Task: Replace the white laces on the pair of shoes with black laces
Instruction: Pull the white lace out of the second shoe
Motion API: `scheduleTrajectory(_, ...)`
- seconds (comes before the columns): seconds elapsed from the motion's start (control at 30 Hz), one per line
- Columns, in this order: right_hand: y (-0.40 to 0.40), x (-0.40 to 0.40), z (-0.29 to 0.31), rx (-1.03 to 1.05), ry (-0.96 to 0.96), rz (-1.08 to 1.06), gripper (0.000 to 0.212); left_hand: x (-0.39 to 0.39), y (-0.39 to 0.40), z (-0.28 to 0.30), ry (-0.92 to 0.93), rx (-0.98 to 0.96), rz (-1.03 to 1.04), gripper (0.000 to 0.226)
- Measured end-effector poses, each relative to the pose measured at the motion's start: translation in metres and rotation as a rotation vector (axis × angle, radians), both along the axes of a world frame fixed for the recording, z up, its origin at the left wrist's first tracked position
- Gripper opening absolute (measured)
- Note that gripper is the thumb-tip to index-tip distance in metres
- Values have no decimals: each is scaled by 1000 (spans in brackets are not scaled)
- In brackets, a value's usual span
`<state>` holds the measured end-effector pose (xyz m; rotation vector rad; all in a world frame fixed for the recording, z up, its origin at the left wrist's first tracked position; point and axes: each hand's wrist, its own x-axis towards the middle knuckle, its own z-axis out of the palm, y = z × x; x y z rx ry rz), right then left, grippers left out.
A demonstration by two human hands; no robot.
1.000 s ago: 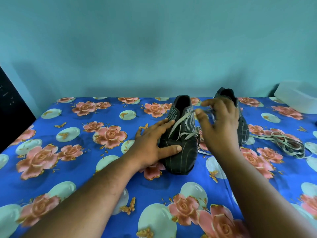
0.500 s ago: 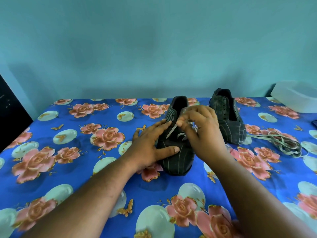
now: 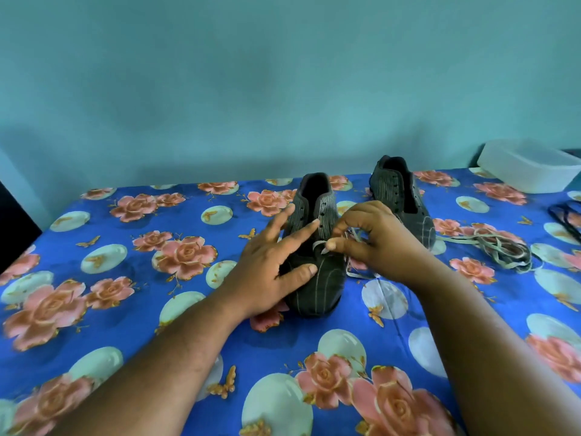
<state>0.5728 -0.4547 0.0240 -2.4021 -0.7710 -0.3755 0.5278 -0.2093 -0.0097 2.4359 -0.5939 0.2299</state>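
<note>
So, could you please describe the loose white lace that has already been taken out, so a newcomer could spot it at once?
Start from the white plastic tub at the far right of the flowered cloth, then come toward the person, past the far shoe. The removed lace lies in a loose pale tangle right of that shoe. The black laces, further right at the edge, are dark.

Left hand steadying near shoe, right hand pinching its white lace
</note>
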Motion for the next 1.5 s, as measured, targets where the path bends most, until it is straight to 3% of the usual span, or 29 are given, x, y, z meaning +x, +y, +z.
scheduleTrajectory(0.17, -2, -1, 5, 29, -44, 136, 26, -2, -2, 0, 22, 16, -11, 64)
scheduleTrajectory(0.3, 2, -10, 13, 226, 21, 96, 13, -3, -2, 1, 30, 34, 1, 67)
scheduleTrajectory(0.43, 2, -16, 26, 663, 73, -116, 11, -5, -3, 3, 43, 31, 13, 67)
scheduleTrajectory(0.57, -16, -4, 28, 916, -78, -468, 15, -4, -2, 2, 44, 41, 14, 66)
scheduleTrajectory(0.7, -21, 3, 18, 564, -139, -535, 14, -4, -2, 1, 45, 31, 13, 66)
scheduleTrajectory(0.87, 0, -7, 12, 75, -132, -160, 49, -3, -1, -1, 42, 34, 13, 65)
scheduleTrajectory(0.97, 5, -8, 5, -89, -55, -11, 47, -2, -1, -1, 30, 41, 14, 64)
scheduleTrajectory(1.17, 3, -3, 2, 51, -107, -3, 26, -2, -2, -1, 27, 43, 12, 65)
scheduleTrajectory(1.27, 2, -6, 14, 409, -127, -175, 13, -1, 0, -2, 33, 46, 12, 65)
scheduleTrajectory(1.37, -13, -4, 25, 703, -166, -471, 16, -2, 0, -2, 31, 56, 15, 67)
scheduleTrajectory(1.43, -24, 0, 25, 715, -195, -605, 16, -2, -2, -1, 36, 48, 16, 67)
scheduleTrajectory(1.5, -28, 5, 18, 601, -186, -623, 16, -3, -2, -1, 31, 35, 18, 64)
